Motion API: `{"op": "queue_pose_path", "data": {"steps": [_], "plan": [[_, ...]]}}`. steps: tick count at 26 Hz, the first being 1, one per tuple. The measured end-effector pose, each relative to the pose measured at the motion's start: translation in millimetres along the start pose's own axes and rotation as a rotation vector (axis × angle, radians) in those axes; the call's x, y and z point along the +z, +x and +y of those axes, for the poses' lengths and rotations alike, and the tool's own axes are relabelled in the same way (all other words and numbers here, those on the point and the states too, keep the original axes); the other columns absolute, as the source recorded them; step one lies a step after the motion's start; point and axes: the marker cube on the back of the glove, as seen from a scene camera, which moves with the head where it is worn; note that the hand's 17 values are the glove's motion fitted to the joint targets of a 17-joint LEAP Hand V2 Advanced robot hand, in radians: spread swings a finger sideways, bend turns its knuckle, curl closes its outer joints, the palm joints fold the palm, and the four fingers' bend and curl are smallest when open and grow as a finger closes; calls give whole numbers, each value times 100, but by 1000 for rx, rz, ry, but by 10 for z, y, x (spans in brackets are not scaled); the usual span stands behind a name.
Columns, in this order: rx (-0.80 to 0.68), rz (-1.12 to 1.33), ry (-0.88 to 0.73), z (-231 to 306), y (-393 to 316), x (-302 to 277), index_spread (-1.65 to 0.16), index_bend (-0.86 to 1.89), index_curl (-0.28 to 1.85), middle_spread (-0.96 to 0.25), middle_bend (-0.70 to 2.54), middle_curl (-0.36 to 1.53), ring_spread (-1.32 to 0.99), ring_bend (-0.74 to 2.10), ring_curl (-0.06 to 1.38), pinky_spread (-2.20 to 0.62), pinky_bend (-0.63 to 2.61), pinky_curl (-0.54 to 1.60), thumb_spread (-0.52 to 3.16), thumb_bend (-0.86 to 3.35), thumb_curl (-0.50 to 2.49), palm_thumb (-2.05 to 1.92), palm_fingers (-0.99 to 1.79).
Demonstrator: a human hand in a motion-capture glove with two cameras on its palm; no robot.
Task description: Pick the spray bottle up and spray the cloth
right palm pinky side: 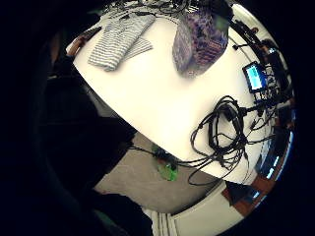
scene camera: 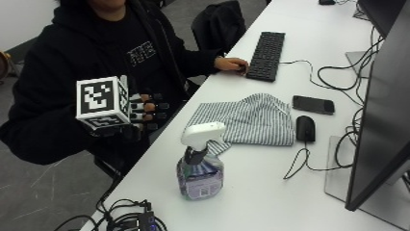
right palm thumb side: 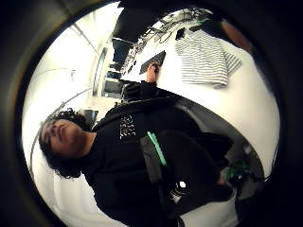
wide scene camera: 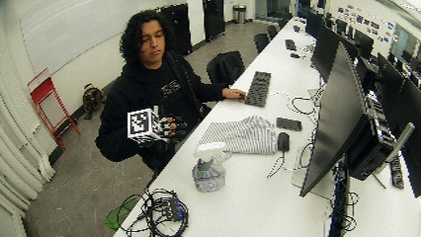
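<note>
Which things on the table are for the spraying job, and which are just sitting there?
For the job: spray bottle, striped cloth, gloved right hand.
Just lying about: keyboard, phone, mouse, cable bundle.

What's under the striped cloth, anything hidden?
The striped cloth lies rumpled on the white table, with the phone and mouse beside it. Whatever its folds cover cannot be seen.

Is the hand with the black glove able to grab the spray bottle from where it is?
Probably yes. The gloved right hand hovers off the table edge, holding nothing. The spray bottle stands upright nearby, and nothing lies between them. The striped cloth is behind the bottle, out of the way.
</note>
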Motion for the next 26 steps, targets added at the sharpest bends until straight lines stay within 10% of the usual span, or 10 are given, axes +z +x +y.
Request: {"op": "queue_pose_path", "data": {"steps": [26], "plan": [[319,-139,468,-791,1375,-734,-36,6,22,-15,35,35,-18,52,32,8,21,29,107,7,30,62,74]]}}
